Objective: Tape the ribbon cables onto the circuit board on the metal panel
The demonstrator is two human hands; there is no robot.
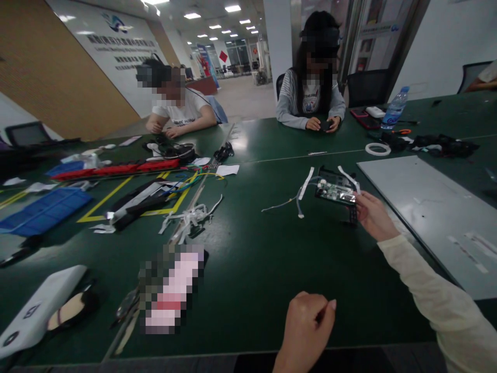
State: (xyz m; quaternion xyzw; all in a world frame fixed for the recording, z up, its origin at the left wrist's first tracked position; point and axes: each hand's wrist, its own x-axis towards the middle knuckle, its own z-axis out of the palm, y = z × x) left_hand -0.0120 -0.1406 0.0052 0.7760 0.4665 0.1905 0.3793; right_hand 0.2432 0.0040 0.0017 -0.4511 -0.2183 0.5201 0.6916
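Observation:
My right hand (373, 215) pinches the right edge of a circuit board (336, 191) set in a black frame, just above the table. Thin grey wires (298, 199) trail from the board's left side onto the table. A white strip (306, 183) lies by the wires, and another white strip (348, 178) is at the board's upper right. Near the table's front edge my left hand (306, 324) is curled in a loose fist, apart from the board, with nothing visible in it.
Left of centre lie a phone (176, 290) with a blurred screen and tangled white strips (190, 220). Farther left are a blue tray (44, 210) and a white device (41, 308). A grey panel (438, 217), tape roll (378, 149) and water bottle (395, 109) stand right. Two people sit opposite.

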